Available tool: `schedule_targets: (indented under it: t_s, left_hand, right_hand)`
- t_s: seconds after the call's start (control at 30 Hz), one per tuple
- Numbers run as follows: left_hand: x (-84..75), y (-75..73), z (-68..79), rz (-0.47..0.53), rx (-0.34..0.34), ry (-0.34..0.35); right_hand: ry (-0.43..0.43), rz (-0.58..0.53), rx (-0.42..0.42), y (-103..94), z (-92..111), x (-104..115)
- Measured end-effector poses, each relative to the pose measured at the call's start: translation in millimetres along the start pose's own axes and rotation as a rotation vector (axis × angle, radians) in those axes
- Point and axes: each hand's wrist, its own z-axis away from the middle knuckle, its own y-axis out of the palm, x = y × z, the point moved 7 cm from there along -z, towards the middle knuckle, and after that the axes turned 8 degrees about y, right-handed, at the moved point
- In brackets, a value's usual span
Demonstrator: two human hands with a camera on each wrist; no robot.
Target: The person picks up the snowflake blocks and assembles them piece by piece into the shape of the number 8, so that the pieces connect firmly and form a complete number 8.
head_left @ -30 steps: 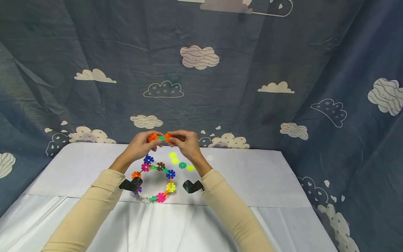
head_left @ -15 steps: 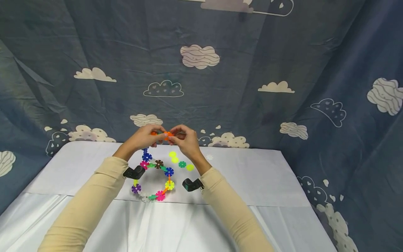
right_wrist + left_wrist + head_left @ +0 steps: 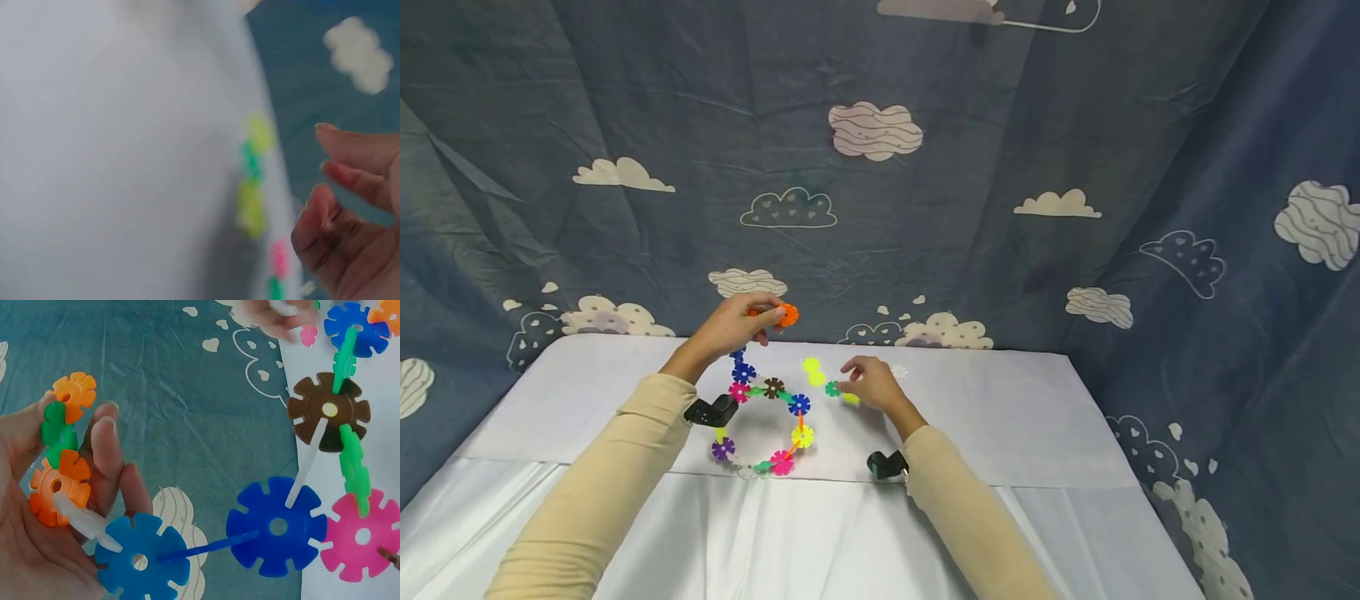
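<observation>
My left hand (image 3: 736,323) is raised at the far side of the table and pinches the end of a chain of slotted snowflake discs. In the left wrist view that end shows an orange disc (image 3: 74,392), a green disc (image 3: 59,434) and another orange disc (image 3: 57,486). From there a white disc (image 3: 89,524) leads to blue discs (image 3: 142,557) and down to a ring of linked discs (image 3: 782,462). My right hand (image 3: 878,390) holds nothing, fingers loosely bent, beside a loose green disc (image 3: 832,388) and over a yellow disc (image 3: 852,399).
More loose yellow discs (image 3: 812,365) lie on the white-covered table (image 3: 1000,425), left of the right hand. A white disc (image 3: 899,371) lies behind that hand. A dark cloud-print curtain (image 3: 940,217) rises along the table's back edge.
Both hands were together on the orange and green discs. The right hand has let go and moved down and right toward the loose discs; the left keeps its grip.
</observation>
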Motion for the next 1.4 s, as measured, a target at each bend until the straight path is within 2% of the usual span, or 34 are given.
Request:
schedule_targets:
  t_s: [0.07, 0.13, 0.27, 0.5, 0.7, 0.8, 0.93, 1.03, 1.13, 1.27, 1.4]
  left_hand:
    - [1.6, -0.6, 0.5, 0.008, -0.01, -0.026]
    - [1.6, -0.7, 0.5, -0.001, -0.015, -0.033]
    - [2.2, -2.0, 0.1, -0.009, -0.03, -0.032]
    - [6.2, -3.7, 0.8, 0.06, -0.043, -0.051]
    - [6.3, -2.3, 1.5, 0.079, -0.053, -0.066]
    - [5.6, -1.7, 1.8, 0.098, -0.061, -0.07]
    - [4.8, -2.2, 1.0, 0.108, -0.072, -0.066]
    - [4.3, -3.0, 0.8, 0.104, -0.082, -0.061]
    - [3.7, -2.9, 0.7, 0.105, -0.09, -0.05]
    - [4.0, -2.1, 0.9, 0.122, -0.096, -0.047]
    - [3.0, -1.8, 1.6, 0.127, -0.103, -0.037]
  right_hand:
    - [0.057, 0.143, 0.023, 9.6, 0.0, -19.4]
    - [0.089, 0.212, 0.036, 15.5, 0.8, -31.3]
    - [0.09, 0.231, 0.027, 18.7, 0.6, -38.1]
    - [0.04, 0.071, -0.012, 14.2, -1.0, -36.4]
    - [-0.022, -0.247, -0.025, 9.5, 1.6, -33.0]
    - [-0.125, -0.414, -0.065, -0.3, 6.0, -13.2]
    - [-0.351, -0.528, -0.155, -20.0, 18.8, 33.4]
    - [-0.526, -0.548, -0.242, -33.5, 33.6, 70.9]
    - [-0.656, -0.514, -0.367, -46.4, 52.5, 102.7]
    - [-0.736, -0.46, -0.507, -56.0, 72.8, 129.1]
    - [-0.745, -0.447, -0.563, -55.1, 78.7, 137.2]
